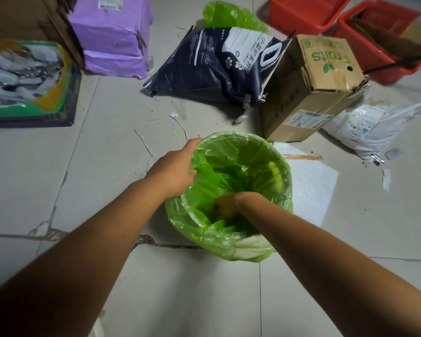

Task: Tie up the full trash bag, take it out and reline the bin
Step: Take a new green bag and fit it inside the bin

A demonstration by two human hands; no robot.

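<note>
Head view, looking down at a round bin (258, 249) on a pale tiled floor (107, 142), fresh green liner (231, 164) folded over its rim all the way round, white wall of the bin showing through at the near side. Left hand (174, 170) sits on the bin's left rim, fingers curled over the edge and gripping the liner there, thumb side up. Right hand (225, 206) is down inside the bin, closed into a loose fist around bunched liner plastic; fingertips hidden, so exact pinch unclear. Liner creased and puffed inside, not flat to the walls. Beyond the bin: dark pet-litter sack (216, 69) lying on its side, second green bag (231, 17) just behind that sack, cardboard fruits box (311, 91) to the bin's far right, touching the sack. White foam sheet (306, 186) lies flat just right of the bin. White parcel bag (372, 125) further right. Red crates (374, 54) behind the box. Purple wrapped package (112, 35) far left of the bin.
</note>
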